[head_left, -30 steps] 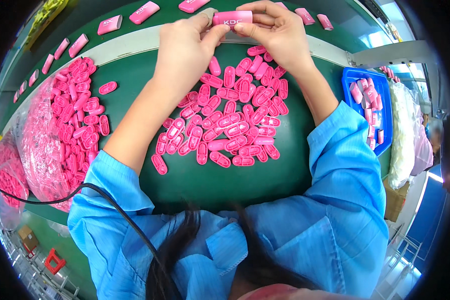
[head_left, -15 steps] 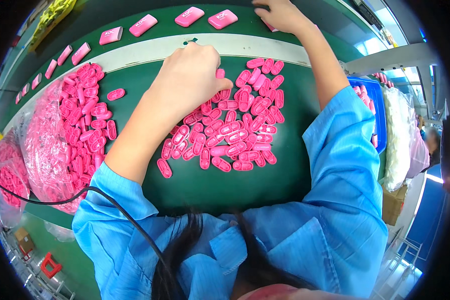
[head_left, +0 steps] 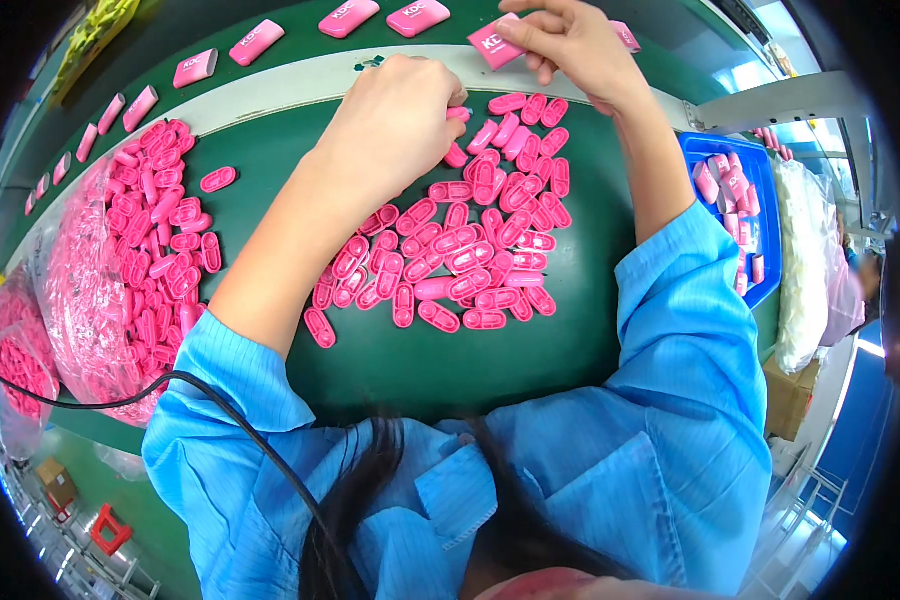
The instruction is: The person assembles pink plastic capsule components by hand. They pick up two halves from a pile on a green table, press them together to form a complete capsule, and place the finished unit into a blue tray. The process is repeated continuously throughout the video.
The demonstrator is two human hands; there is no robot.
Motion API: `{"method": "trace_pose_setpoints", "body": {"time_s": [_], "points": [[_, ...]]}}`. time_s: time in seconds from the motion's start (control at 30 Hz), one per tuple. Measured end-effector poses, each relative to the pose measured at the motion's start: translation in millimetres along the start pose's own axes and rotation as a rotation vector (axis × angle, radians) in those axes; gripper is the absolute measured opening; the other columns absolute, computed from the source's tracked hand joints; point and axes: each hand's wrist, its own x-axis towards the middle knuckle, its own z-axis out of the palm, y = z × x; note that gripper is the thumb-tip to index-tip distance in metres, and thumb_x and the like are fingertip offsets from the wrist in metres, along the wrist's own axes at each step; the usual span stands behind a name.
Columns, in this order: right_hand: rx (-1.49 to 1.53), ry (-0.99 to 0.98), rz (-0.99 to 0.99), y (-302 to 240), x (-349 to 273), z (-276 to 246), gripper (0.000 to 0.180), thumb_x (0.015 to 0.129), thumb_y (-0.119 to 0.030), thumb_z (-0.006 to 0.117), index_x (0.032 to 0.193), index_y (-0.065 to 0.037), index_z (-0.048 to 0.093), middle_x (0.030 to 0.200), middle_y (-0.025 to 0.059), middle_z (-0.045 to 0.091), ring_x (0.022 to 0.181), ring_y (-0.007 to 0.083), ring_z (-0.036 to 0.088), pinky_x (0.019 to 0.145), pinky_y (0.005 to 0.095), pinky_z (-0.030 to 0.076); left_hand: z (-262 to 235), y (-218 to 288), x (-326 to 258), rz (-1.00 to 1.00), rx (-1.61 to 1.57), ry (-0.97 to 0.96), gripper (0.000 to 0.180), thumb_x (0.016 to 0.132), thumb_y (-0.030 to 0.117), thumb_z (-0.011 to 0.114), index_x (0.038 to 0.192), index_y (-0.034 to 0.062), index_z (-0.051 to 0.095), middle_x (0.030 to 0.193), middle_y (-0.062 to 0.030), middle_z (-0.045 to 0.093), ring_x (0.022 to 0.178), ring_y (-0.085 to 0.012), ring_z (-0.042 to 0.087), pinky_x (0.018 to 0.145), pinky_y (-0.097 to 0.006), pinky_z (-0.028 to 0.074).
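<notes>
In the pinch of my right hand (head_left: 585,50), a flat pink case (head_left: 495,43) with white lettering tilts above the pale rail. My left hand (head_left: 395,115) is closed, fingertips pressed round a small pink oval cap (head_left: 458,114) that pokes out past the thumb. Under and to the right of the left hand, many similar pink oval caps (head_left: 470,257) lie loosely spread on the green tabletop (head_left: 450,370), mostly hollow side up. Beyond the rail, more pink cases (head_left: 257,42) stand spaced out in a row along a dark green belt (head_left: 290,75).
A clear plastic bag (head_left: 80,260) spills a heap of pink caps (head_left: 155,250) at the left. One cap (head_left: 218,179) lies alone beside it. At the right, a blue tray (head_left: 767,240) holds several pink cases. A black cable (head_left: 240,415) crosses my left sleeve.
My right hand has lifted a pink case from beyond the rail and drawn it left and nearer. My left hand has shifted slightly right, still closed. The view has shifted a little.
</notes>
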Motion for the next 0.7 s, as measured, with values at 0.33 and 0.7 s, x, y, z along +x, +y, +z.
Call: {"method": "trace_pose_setpoints", "body": {"time_s": [0.33, 0.7], "points": [[0.328, -0.112, 0.031, 30.3, -0.9, 20.5, 0.034, 0.091, -0.019, 0.066, 0.117, 0.0, 0.056, 0.099, 0.0074, 0.067, 0.088, 0.0134, 0.067, 0.08, 0.0235, 0.055, 13.9, -38.8, 9.9, -0.314, -1.316, 0.196, 0.027, 0.093, 0.014, 0.062, 0.113, -0.0037, 0.06, 0.106, -0.0096, 0.066, 0.094, -0.0147, 0.065, 0.089, -0.026, 0.053], [0.439, -0.08, -0.038, 20.3, -9.1, 30.2, 0.021, 0.089, -0.005, 0.065, 0.108, 0.001, 0.058, 0.092, 0.007, 0.068, 0.079, 0.0118, 0.066, 0.071, 0.0237, 0.054, 21.2, -39.1, 12.6, -0.177, -0.982, 0.323, 0.035, 0.087, 0.014, 0.069, 0.114, -0.0079, 0.063, 0.095, -0.0113, 0.07, 0.084, -0.0138, 0.067, 0.075, -0.025, 0.055]]}}
